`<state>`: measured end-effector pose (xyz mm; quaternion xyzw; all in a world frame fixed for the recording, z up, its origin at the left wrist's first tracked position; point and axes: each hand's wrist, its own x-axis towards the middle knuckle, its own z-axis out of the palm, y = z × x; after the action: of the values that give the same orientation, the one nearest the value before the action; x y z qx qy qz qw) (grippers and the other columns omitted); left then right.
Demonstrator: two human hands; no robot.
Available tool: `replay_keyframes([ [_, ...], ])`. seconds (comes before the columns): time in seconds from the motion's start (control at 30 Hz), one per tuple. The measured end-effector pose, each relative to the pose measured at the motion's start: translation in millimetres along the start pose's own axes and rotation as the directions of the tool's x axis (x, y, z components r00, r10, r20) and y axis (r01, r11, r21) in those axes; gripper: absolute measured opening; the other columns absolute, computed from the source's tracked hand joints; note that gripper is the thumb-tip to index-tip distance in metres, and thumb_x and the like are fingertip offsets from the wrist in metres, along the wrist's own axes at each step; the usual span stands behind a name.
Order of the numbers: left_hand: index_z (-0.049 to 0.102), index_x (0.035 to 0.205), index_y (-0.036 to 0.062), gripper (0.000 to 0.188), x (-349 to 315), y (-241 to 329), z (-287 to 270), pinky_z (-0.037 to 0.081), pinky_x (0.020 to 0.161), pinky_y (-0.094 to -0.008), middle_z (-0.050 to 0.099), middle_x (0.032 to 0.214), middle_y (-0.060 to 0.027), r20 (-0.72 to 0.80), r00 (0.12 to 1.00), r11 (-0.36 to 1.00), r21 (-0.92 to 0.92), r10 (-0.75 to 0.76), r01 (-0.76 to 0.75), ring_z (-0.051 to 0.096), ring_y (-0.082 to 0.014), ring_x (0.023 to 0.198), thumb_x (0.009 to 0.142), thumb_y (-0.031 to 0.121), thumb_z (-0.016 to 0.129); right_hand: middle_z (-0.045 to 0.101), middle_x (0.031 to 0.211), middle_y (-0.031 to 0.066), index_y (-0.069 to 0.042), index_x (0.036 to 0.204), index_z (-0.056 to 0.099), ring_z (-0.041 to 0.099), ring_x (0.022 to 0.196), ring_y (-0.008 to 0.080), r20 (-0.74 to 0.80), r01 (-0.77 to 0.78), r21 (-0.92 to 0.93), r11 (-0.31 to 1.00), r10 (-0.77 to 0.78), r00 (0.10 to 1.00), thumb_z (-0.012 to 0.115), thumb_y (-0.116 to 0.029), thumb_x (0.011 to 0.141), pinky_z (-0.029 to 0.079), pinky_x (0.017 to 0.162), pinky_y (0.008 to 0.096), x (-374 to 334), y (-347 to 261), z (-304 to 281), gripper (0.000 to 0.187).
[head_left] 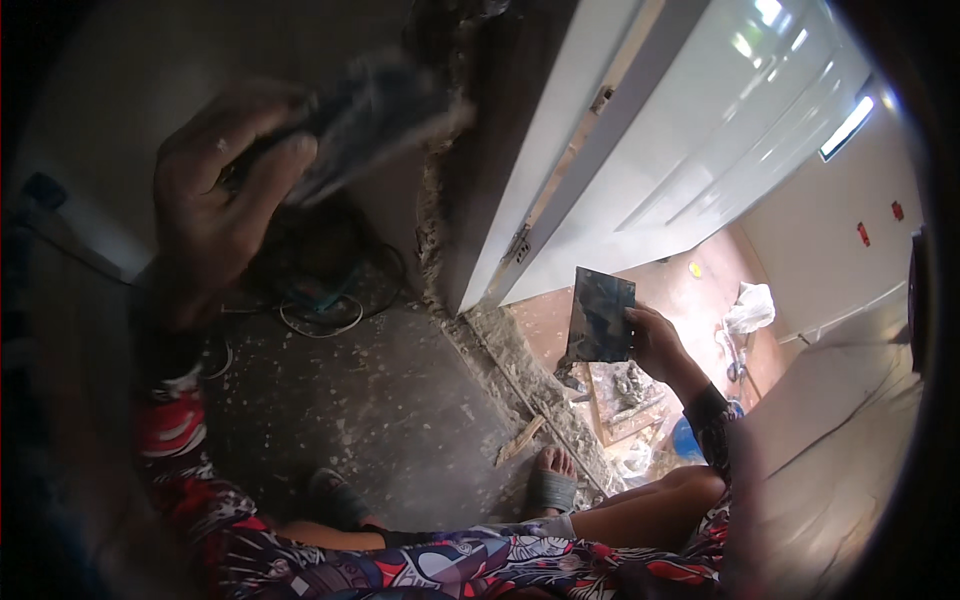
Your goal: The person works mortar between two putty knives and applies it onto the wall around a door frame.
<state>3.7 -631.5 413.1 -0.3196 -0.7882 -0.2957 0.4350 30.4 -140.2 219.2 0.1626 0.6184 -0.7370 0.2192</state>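
Observation:
My left hand point(225, 180) is raised at the upper left, thumb and fingers closed on a dark, flat, blade-like tool point(385, 125). Motion smears that tool, so its exact kind does not show. It is close to the rough, broken plaster edge point(430, 230) beside the door frame point(545, 150). Lower and to the right, my right hand point(658, 345) grips a dark rectangular plate point(602, 315) by its right edge. Grey smears mark the plate's face. Beneath it, a board point(612, 432) on the floor carries a heap of grey mortar point(630, 388).
A white panelled door point(690, 150) stands beyond the frame. Rough mortar lines the threshold point(520, 370), with a wood scrap point(520, 440) lying there. Cables point(325, 315) coil on the speckled floor at left. A blue container point(686, 440) and white plastic bag point(750, 307) are at right.

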Motion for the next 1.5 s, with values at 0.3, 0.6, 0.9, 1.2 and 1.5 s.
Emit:
replay_keyframes([
  [0.3,0.075,0.084,0.0067,0.014,-108.5,-122.8,35.4,0.052,0.072,-0.0366,0.067,0.083,-0.0095,0.859,0.512,0.88,-0.25,0.01,0.403,0.066,-0.0269,0.08,0.072,0.011,0.07,0.064,0.118,0.0106,0.0,0.133,0.049,0.064,0.1,0.0191,-0.056,-0.097,-0.104,0.99,0.092,0.994,0.051,-0.02,0.097,0.052,0.087,0.036,-48.7,-42.0,12.0,0.042],
  [0.6,0.074,0.084,0.0122,0.011,-150.9,-117.4,63.2,0.052,0.076,-0.0425,0.061,0.089,-0.012,0.868,0.496,0.938,-0.178,0.007,0.298,0.063,-0.0307,0.086,0.078,0.014,0.065,0.064,0.116,0.0093,-0.005,0.132,0.051,0.063,0.101,0.0205,-0.452,0.054,0.063,0.997,-0.02,0.892,0.047,-0.021,0.1,0.052,0.085,0.0369,-143.7,-59.6,26.3,0.036],
  [0.9,0.071,0.094,0.007,0.015,-151.3,-76.1,45.5,0.05,0.071,-0.0412,0.059,0.099,-0.0151,0.643,0.743,0.814,-0.323,-0.186,0.483,0.063,-0.0318,0.086,0.08,0.007,0.067,0.067,0.105,0.0077,-0.008,0.123,0.055,0.066,0.089,0.0228,-0.727,0.24,0.06,0.969,-0.122,0.676,0.049,-0.031,0.098,0.056,0.068,0.039,-223.6,-53.7,64.2,0.035],
  [1.2,0.066,0.101,-0.0073,0.027,-256.7,-121.6,102.1,0.05,0.079,-0.0392,0.066,0.093,-0.0219,0.869,0.38,0.392,-0.245,-0.316,0.887,0.066,-0.0322,0.089,0.083,0.012,0.07,0.065,0.12,0.0064,-0.01,0.13,0.054,0.062,0.102,0.0197,-0.6,0.299,0.104,0.949,-0.18,0.78,0.047,-0.031,0.099,0.049,0.078,0.0357,-233.1,-48.4,96.1,0.037],
  [1.5,0.053,0.13,-0.0082,0.061,-264.2,-113.7,132.0,0.047,0.093,-0.0325,0.065,0.115,-0.0144,0.999,0.004,-0.092,0.0,0.043,0.996,0.062,-0.0221,0.105,0.08,0.02,0.073,0.064,0.118,0.0077,-0.004,0.129,0.053,0.062,0.102,0.0213,-0.781,0.395,0.195,0.898,-0.101,0.616,0.043,-0.026,0.102,0.051,0.083,0.0348,-234.7,-22.7,91.5,0.036],
])
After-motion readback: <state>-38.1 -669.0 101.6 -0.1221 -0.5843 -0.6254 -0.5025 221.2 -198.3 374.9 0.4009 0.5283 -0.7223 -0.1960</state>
